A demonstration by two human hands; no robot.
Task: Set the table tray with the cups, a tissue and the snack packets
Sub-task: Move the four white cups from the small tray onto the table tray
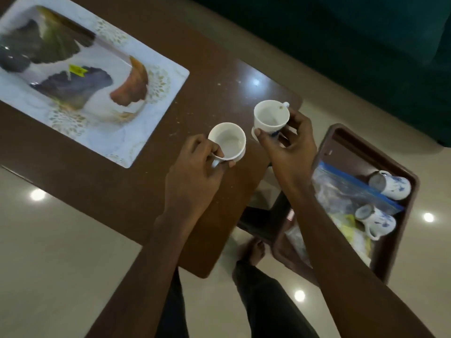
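Cups, one gripped in each hand: left hand [195,164] holds left cup [228,141], right hand [290,145] right cup [271,117].

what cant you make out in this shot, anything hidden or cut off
Head view only:
- Printed tray: its left end runs off the frame edge.
- Brown bin: its near part sits behind the right forearm.
- Contents under the zip bag: blurred, so no snack packets or tissue can be told.
- Left cup: the left hand covers its handle.

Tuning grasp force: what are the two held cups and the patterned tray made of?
Cups: likely glazed ceramic, glossy white with thick rims. Tray: probably melamine or plastic; its smooth printed surface shows glare, though the blur leaves this open.
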